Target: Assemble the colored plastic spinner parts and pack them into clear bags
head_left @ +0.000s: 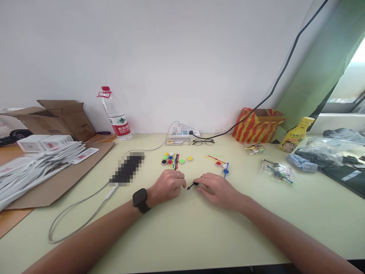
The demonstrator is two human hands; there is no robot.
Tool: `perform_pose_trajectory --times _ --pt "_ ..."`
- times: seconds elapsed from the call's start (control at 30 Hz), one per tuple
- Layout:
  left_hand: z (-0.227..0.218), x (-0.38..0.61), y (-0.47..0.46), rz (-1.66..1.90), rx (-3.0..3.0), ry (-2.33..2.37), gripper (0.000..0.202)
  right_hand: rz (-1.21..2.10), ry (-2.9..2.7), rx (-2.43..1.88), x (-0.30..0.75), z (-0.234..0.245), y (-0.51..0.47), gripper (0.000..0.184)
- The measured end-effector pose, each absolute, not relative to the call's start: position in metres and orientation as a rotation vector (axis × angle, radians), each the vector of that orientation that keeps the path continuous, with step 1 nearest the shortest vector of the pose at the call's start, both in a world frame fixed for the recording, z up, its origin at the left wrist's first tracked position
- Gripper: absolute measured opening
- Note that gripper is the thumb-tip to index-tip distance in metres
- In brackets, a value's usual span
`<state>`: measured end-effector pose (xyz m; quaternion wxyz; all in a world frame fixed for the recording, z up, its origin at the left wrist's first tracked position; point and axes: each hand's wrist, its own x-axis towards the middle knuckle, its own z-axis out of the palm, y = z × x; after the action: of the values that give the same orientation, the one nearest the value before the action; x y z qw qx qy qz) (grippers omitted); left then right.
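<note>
My right hand (218, 190) has its thumb and fingers at a small black arrow spinner (195, 183), partly covering its round base. The spinner's black arrow points toward the lower left. Beside the arrow tip is my left hand (168, 187), its fingers curled in and nothing visible in them; a ring and a black watch (141, 200) are on that arm. Beyond my right hand lies a blue arrow spinner (226, 171) next to a red round base (218, 164). Loose red, yellow and green arrows (216, 158) lie behind them.
Several coloured round bases (170, 157) and a bunch of arrows (175, 161) lie behind my left hand. Bagged spinners (276, 171) are at right. Glasses (203, 142), a power strip (184, 134), a water bottle (117, 118), a cable (71, 205) and a striped bag (253, 127) surround the area.
</note>
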<state>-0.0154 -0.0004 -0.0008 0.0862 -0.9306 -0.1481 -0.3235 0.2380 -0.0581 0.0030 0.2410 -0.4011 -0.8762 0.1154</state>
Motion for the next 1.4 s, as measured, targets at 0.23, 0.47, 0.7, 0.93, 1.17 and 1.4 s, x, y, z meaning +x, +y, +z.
perform_pose_trajectory --times 0.23,0.47,0.7,0.93,1.17,1.4 --pt "-0.001 -0.015 0.000 -0.941 -2.771 -0.450 0.034 0.167 -2.412 -1.173 0.249 0.003 -0.050 0.010" --pt "-0.001 -0.017 0.000 -0.954 -2.788 -0.459 0.034 -0.058 -2.375 -1.433 0.280 0.006 -0.036 0.013" --pt "-0.002 -0.018 0.000 -0.944 -2.797 -0.473 0.033 0.061 -2.300 -1.751 0.302 0.012 -0.034 0.016" --pt "-0.001 -0.017 0.000 -0.967 -2.819 -0.478 0.034 0.050 -2.235 -2.065 0.327 0.019 -0.030 0.014" --pt "-0.001 -0.016 0.000 -0.989 -2.844 -0.475 0.034 -0.214 -2.204 -2.097 0.333 0.016 -0.020 0.019" --pt "-0.002 -0.017 0.000 -0.970 -2.861 -0.490 0.035 -0.028 -2.247 -1.889 0.312 0.010 -0.021 0.017"
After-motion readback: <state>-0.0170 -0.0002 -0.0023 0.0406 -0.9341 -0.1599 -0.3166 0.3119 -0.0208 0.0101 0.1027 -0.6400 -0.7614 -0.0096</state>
